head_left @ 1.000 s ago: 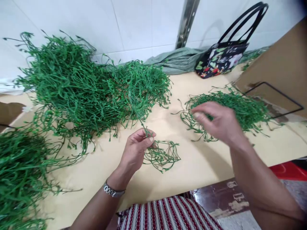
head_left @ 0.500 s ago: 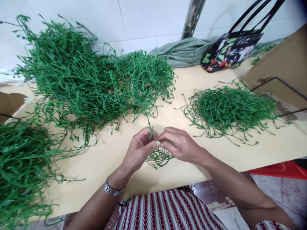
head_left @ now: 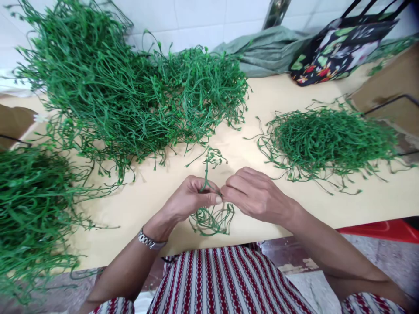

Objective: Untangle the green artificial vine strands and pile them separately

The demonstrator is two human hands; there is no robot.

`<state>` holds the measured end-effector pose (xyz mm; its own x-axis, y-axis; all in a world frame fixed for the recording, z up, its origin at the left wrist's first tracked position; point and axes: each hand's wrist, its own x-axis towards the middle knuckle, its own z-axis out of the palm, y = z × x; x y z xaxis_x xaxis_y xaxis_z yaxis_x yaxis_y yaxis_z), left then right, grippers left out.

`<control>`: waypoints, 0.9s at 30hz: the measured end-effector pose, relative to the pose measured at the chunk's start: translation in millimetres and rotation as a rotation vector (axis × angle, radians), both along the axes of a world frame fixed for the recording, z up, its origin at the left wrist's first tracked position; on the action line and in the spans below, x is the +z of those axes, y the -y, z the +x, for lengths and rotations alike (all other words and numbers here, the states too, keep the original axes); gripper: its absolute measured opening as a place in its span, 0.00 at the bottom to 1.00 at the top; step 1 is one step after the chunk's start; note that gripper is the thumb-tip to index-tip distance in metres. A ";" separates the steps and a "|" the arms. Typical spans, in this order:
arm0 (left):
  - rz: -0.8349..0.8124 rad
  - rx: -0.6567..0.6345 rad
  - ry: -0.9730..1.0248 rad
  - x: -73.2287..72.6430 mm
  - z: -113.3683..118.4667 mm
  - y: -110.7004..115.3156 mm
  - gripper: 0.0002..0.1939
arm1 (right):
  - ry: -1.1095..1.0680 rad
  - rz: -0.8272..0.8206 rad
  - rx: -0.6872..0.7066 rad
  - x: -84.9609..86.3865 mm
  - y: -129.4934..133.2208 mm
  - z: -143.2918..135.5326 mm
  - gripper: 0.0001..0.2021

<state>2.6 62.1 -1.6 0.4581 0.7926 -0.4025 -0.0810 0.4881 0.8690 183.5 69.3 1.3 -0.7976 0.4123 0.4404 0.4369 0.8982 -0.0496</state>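
My left hand [head_left: 199, 196] pinches a green artificial plant stem [head_left: 206, 171] between thumb and fingers. The stem's branched top spreads on the table beyond the hand. Close against those fingertips, my right hand [head_left: 250, 192] is closed with its knuckles up; it grips the stem's end, though the fingers hide most of what is in them. Below both hands lies a small loose cluster of thin green stems [head_left: 212, 220], near the table's front edge.
A large heap of green stems [head_left: 108, 96] fills the back left, and another heap [head_left: 29, 213] the near left. A smaller pile [head_left: 330, 139] lies right on the cream table [head_left: 147, 235]. Behind stand a floral bag [head_left: 334, 54] and a cardboard box [head_left: 389, 87].
The hands have drawn slightly apart at the fingertips, and the right hand has turned knuckles up. The stem's branched top shows more fully. The camera view has shifted a little.
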 end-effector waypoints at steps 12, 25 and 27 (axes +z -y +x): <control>0.001 0.168 0.130 -9.8 -11.8 10.5 0.07 | -0.383 -0.874 -0.033 -12.1 -18.8 20.9 0.11; 0.044 0.383 0.298 -14.1 13.1 16.3 0.08 | -1.044 -1.517 -0.121 -36.0 17.4 -33.9 0.11; 0.053 0.399 0.298 -15.1 14.2 16.8 0.08 | -1.094 -1.582 -0.078 -35.1 16.9 -33.9 0.12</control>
<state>16.9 45.3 -16.7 0.2042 0.9451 -0.2550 -0.5008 0.3246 0.8024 149.6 52.4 -33.8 -0.4381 0.8941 -0.0929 -0.3135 -0.2488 -0.9164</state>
